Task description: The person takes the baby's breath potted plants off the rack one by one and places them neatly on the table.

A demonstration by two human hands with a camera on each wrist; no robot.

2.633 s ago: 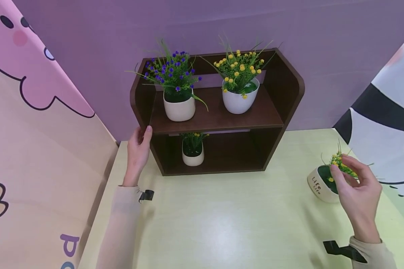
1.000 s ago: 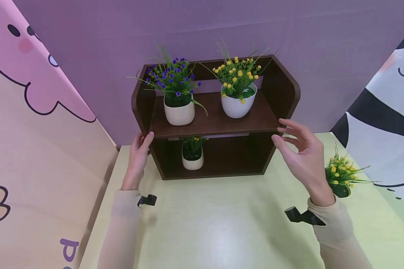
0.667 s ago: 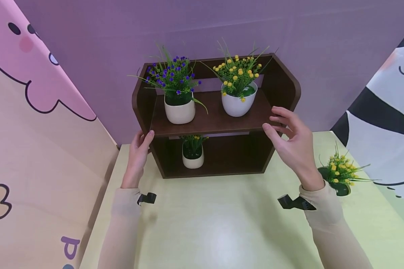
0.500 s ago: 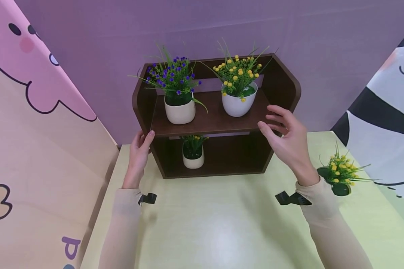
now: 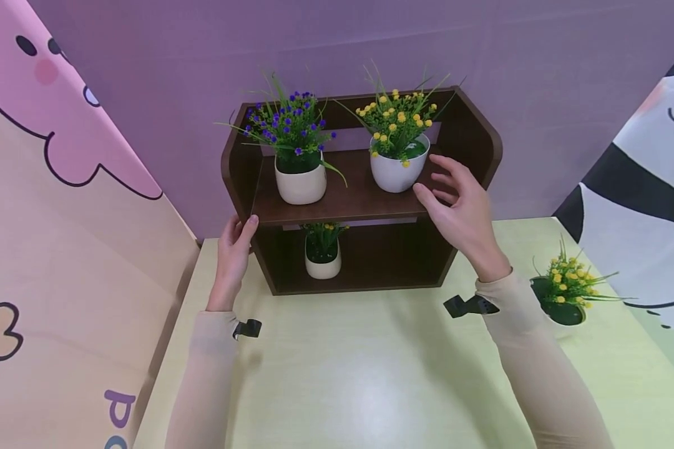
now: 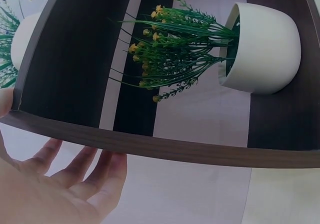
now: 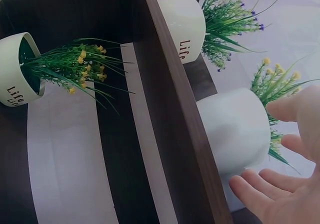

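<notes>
My left hand (image 5: 234, 259) holds the left side of a dark brown two-tier shelf (image 5: 365, 209); in the left wrist view its thumb lies at the front edge and its fingers (image 6: 85, 166) touch the panel's outer face. My right hand (image 5: 460, 206) is spread beside a white pot (image 5: 395, 171) of yellow flowers on the upper tier, thumb in front and fingers to the right. The right wrist view shows a gap between fingers and pot. Left of it stands a cream pot (image 5: 300, 187) with purple flowers. A smaller cream pot (image 5: 322, 268) of yellow flowers sits on the lower tier.
Another pot of yellow flowers (image 5: 570, 284) stands on the pale table (image 5: 359, 362) to the right, partly behind my right sleeve. A purple backdrop (image 5: 202, 75) rises behind the shelf. Printed cartoon panels flank both sides.
My right hand has left the pot at the table's right and moved left to the white pot on the upper tier, fingers spread. My left hand stays on the shelf's side.
</notes>
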